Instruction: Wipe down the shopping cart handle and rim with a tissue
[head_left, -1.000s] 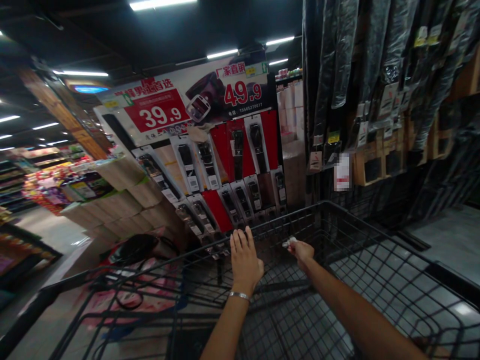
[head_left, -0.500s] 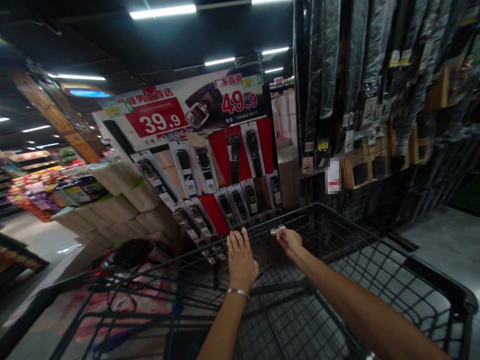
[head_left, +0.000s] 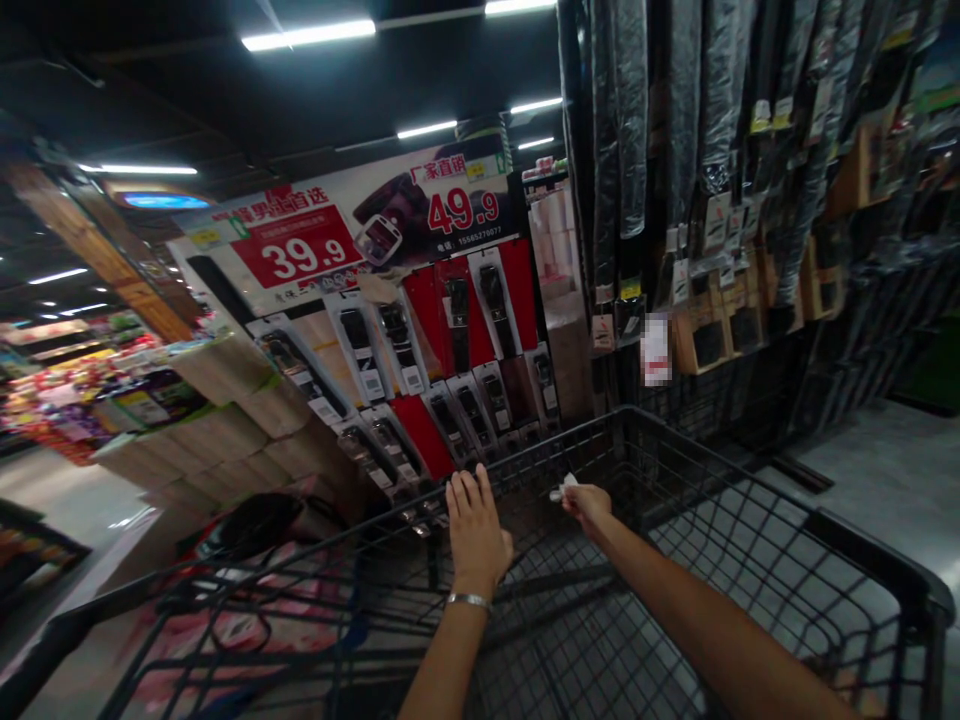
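My left hand [head_left: 478, 530] lies at the far rim of a black wire shopping cart [head_left: 697, 452]. Its fingers are stretched out flat, with the fingertips at the top bar, and a silver bracelet [head_left: 469, 600] circles the wrist. To the right, my right hand [head_left: 591, 505] pinches a small white crumpled piece [head_left: 566, 488] that looks like a tissue or wipe. This hand is just inside the far wall of the cart, a little below the rim. Whether the white piece touches the wires I cannot tell.
Beyond the cart stands a rack of packaged belts [head_left: 491, 300] under a price sign [head_left: 300, 245]. More plastic-wrapped belts [head_left: 679, 120] hang at the right. Stacked paper packs [head_left: 225, 425] stand at the left. Pink items [head_left: 262, 610] show through the wires at lower left.
My right hand has moved down from the far rim with the white piece. My left hand stays at the rim. The view has turned slightly right.
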